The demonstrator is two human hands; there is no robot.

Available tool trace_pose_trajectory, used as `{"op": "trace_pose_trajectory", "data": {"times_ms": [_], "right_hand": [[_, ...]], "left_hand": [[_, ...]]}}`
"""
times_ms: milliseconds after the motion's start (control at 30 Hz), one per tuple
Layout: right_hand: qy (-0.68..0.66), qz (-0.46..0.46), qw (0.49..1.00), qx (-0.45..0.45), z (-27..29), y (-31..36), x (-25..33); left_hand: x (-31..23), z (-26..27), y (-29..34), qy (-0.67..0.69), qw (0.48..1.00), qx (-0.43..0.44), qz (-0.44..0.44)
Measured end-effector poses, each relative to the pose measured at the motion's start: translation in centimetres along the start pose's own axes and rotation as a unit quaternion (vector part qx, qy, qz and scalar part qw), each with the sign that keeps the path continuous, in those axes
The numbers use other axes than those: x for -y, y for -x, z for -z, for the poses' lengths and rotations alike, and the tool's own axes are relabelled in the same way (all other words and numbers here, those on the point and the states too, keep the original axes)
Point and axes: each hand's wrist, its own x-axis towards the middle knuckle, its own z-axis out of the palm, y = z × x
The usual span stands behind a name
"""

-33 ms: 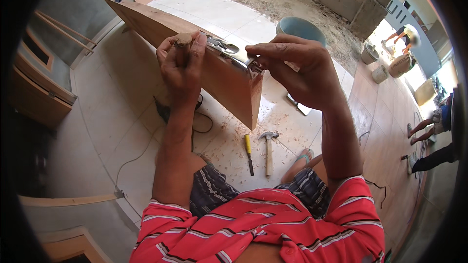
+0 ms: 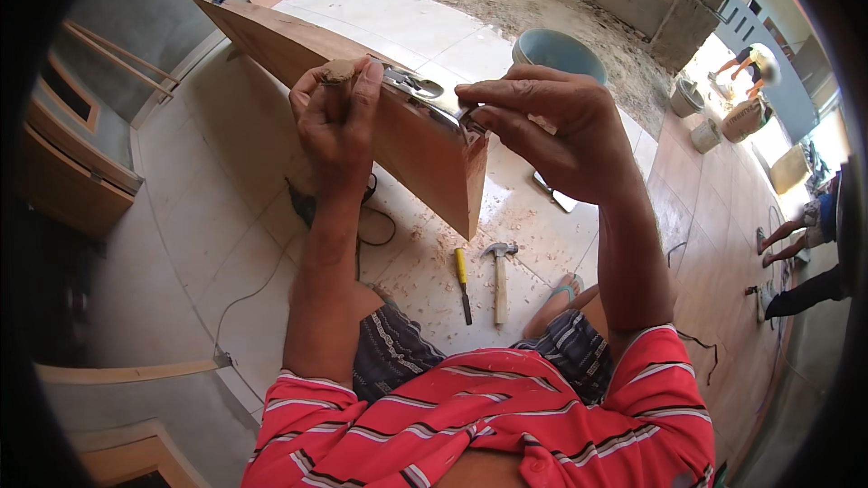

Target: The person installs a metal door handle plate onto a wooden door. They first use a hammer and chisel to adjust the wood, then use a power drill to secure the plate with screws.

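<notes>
A wooden door panel (image 2: 416, 158) stands on its long edge in front of me, running from the far left toward my knees. On its upper edge, near the close end, sits a metal hand plane (image 2: 423, 86) with a shiny lever. My left hand (image 2: 339, 117) is closed around its round wooden grip. At the plane's other end, my right hand (image 2: 565, 126) pinches with thumb and fingers; a curl of shaving or the plane's front hangs below, hard to tell apart. Between my feet lie a claw hammer (image 2: 500, 285) and a yellow-handled chisel (image 2: 463, 285).
Wood shavings (image 2: 434, 235) litter the tiled floor. A dark corded tool (image 2: 301, 203) lies beneath my left forearm. Beyond the panel stands a grey-blue bucket (image 2: 561, 54). Smaller buckets (image 2: 705, 136) and a sack (image 2: 746, 117) are at far right, where other people (image 2: 805, 226) stand or bend.
</notes>
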Motion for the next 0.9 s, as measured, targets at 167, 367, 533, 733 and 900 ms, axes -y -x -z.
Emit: {"op": "trace_pose_trajectory", "data": {"times_ms": [167,367,533,733,900], "right_hand": [[0.012,0.024,0.996,-0.083,-1.6,0.7,-0.2],[0.038,0.038,0.994,-0.094,-2.0,0.2,-0.3],[0.07,0.034,0.99,-0.114,-2.5,1.1,-0.3],[0.068,-0.041,0.994,-0.073,-2.7,1.5,0.7],[0.093,0.035,0.991,-0.093,-3.3,1.7,-0.1]], "left_hand": [[-0.5,-0.1,0.2,0.023,0.999,0.012,0.02],[-0.7,0.2,0.2,0.042,0.998,0.029,0.041],[-0.4,0.1,0.2,0.049,0.997,0.015,0.052],[-0.4,0.2,-0.1,0.0,1.0,0.014,0.024],[0.6,0.2,-0.2,-0.013,1.0,-0.011,-0.024]]}}
